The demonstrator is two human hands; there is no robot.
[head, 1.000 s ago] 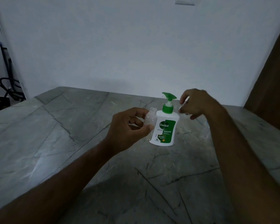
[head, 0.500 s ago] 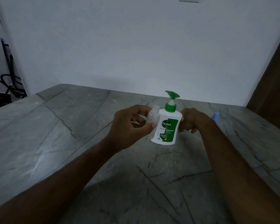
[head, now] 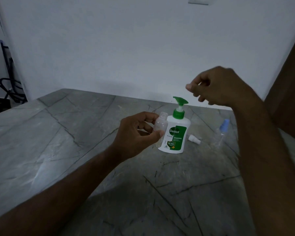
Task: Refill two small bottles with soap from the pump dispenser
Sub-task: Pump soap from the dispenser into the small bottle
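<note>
1. Clear plastic small bottle (head: 160, 125), uncapped, is pinched between the thumb and fingers of the left hand (head: 136, 135); it stands upright, long axis vertical, mouth up, touching the left side of the Dettol pump dispenser (head: 175, 132).
2. Green pump head (head: 180, 100) points its spout left, above and just right of the bottle's mouth.
3. Right hand (head: 216, 87), nearer the pump, hovers up and to its right, fingers loosely curled and holding nothing.
4. Second bottle (head: 221, 133) with a blue cap and a loose white cap (head: 194, 139) lie on the grey stone table (head: 75, 150) to the right.
</note>
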